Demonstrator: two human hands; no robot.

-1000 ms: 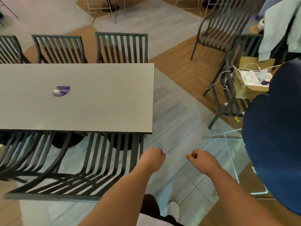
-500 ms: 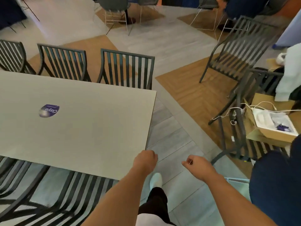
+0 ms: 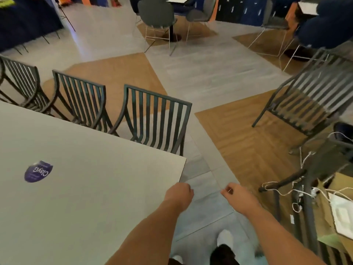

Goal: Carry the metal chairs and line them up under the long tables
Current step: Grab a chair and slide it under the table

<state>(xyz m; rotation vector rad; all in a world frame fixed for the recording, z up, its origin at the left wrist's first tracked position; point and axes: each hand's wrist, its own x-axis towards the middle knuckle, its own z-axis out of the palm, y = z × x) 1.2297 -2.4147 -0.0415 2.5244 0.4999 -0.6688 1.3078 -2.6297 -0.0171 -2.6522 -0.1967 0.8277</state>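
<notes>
3 chairs (image 3: pixel 152 119) behind table (image 3: pixel 91 180), 2 fists.

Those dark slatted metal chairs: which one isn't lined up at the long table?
The slatted chair standing alone on the wooden floor patch at the right. Three others stand in a row along the table's far edge.

This looks like a cafeteria or shared lounge: a long grey table (image 3: pixel 91 180) with slatted metal chairs (image 3: pixel 154 119) lined along its far side, shell-seat chairs (image 3: pixel 156 14) around small tables farther off, blue lockers (image 3: pixel 246 10) on the far wall, and grey-and-wood patterned floor (image 3: pixel 206 73).
</notes>
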